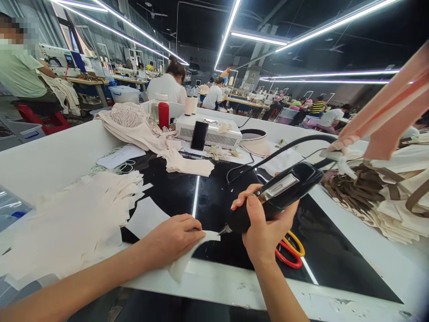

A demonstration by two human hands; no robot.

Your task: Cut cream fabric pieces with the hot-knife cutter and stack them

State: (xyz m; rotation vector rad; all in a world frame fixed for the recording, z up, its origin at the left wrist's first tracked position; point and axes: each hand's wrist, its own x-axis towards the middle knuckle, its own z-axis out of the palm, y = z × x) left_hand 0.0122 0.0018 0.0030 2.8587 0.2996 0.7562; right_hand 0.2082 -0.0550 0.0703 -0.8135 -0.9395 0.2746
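My right hand [264, 228] is wrapped round a black corded hand tool [303, 176] with a grey metal lever on its side and a narrow metal tip. That tip points left and reaches the end of a curved cream fabric piece [181, 266]. Fingers together, my left hand [182, 235] pinches this piece and presses it near the table's front edge. Part of the fabric hangs over the edge. Beneath my right wrist lie scissors [291, 258] with red and yellow handles, their blades hidden. A white sheet [146, 218] is just behind my left hand.
Cream cut pieces [73, 219] are heaped at left. Behind stand a white vented box [208, 129], a phone [199, 135], a red spool [163, 115] and a lace-cupped garment [127, 118]. Pink strips [389, 98] hang at right above stacked fabric [385, 214]. Co-workers sit beyond.
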